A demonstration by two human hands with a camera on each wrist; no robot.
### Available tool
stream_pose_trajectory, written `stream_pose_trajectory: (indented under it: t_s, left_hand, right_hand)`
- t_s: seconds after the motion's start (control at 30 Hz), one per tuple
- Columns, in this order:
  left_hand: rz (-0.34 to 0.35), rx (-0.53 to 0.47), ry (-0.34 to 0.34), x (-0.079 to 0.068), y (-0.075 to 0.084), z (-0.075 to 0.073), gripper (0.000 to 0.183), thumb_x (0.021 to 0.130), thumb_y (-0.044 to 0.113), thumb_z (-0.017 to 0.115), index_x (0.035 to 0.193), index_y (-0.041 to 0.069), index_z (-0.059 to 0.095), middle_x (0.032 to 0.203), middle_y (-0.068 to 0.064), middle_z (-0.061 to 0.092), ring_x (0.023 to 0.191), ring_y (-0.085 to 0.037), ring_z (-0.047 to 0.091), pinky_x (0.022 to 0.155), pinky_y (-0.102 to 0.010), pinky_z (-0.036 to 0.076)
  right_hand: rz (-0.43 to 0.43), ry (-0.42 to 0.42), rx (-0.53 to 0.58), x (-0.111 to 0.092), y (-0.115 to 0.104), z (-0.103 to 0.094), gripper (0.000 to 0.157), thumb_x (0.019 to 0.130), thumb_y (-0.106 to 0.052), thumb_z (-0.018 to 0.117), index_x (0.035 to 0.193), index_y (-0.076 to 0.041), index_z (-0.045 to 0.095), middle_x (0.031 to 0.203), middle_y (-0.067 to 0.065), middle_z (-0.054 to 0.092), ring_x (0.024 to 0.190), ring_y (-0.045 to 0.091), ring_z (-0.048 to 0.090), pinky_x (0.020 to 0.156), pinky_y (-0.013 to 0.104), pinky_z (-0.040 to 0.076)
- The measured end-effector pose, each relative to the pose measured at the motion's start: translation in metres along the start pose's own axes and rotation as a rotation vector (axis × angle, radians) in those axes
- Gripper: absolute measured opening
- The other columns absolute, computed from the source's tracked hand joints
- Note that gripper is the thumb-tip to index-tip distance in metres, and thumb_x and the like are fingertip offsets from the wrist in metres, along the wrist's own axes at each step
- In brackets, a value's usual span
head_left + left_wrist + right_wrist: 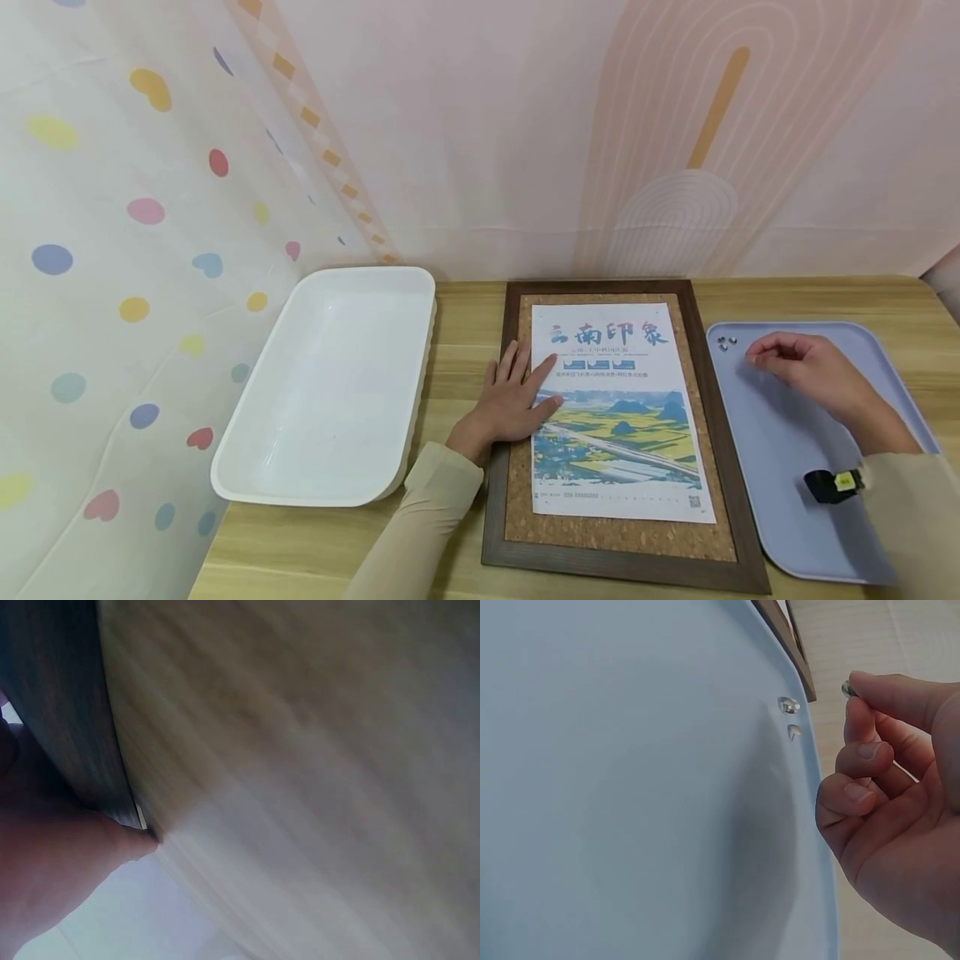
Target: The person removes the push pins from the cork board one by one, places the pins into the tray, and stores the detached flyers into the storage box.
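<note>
My left hand (512,400) rests with spread fingers across the left edge of a cork board (645,533) in a dark wooden frame and a printed poster (622,367) lying on it. In the right wrist view, the thumb and index finger of my right hand (900,765) pinch a small shiny metal thumbtack (847,689). That hand hovers above the blue tray (780,467), right of the board. A few more metal thumbtacks (723,346) lie in the tray's far left corner. The left wrist view shows mostly tabletop and the dark frame (67,697).
A deep white plastic tray (322,392) stands left of the board on the wood-grain table (465,333). A patterned cloth (487,150) hangs behind the table and along its left side. The blue tray's raised rim lies close to the board's right edge.
</note>
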State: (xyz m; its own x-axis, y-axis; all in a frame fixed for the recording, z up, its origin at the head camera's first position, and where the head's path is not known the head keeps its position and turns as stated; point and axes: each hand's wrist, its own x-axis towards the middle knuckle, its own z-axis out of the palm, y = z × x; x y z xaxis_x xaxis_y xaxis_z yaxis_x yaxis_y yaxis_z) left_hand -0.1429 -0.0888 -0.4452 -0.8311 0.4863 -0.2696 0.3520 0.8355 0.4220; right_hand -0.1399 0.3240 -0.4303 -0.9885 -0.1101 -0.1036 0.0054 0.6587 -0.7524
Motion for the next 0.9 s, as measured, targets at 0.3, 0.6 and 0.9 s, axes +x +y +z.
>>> stream_pose_trajectory:
  t_s: [0.3, 0.6, 0.9]
  left_hand:
    - [-0.014, 0.004, -0.009, 0.002, 0.000, -0.001, 0.066, 0.104, 0.053, 0.034, 0.161, 0.029, 0.009, 0.165, -0.007, -0.019, 0.151, -0.026, -0.021, 0.119, -0.058, -0.007]
    - [-0.010, 0.008, -0.004, 0.002, 0.000, -0.001, 0.066, 0.104, 0.052, 0.034, 0.161, 0.029, 0.010, 0.165, -0.008, -0.018, 0.151, -0.028, -0.020, 0.119, -0.058, -0.006]
    - [-0.005, 0.004, 0.001, 0.001, 0.001, 0.000, 0.065, 0.105, 0.051, 0.034, 0.161, 0.028, 0.012, 0.165, -0.009, -0.016, 0.151, -0.029, -0.019, 0.119, -0.058, -0.005]
  right_hand:
    - [0.070, 0.025, 0.061, 0.005, 0.003, 0.001, 0.030, 0.103, -0.021, 0.054, 0.113, 0.005, 0.064, 0.086, -0.015, 0.062, 0.074, 0.006, 0.048, 0.061, 0.027, 0.042]
    - [0.101, 0.054, 0.024, 0.011, 0.006, 0.003, 0.033, 0.103, -0.024, 0.052, 0.113, 0.004, 0.065, 0.089, -0.020, 0.061, 0.079, 0.004, 0.049, 0.064, 0.023, 0.043]
    - [0.112, 0.053, 0.000, 0.017, 0.008, 0.006, 0.033, 0.104, -0.025, 0.052, 0.114, 0.004, 0.065, 0.095, -0.010, 0.063, 0.080, 0.006, 0.049, 0.064, 0.023, 0.044]
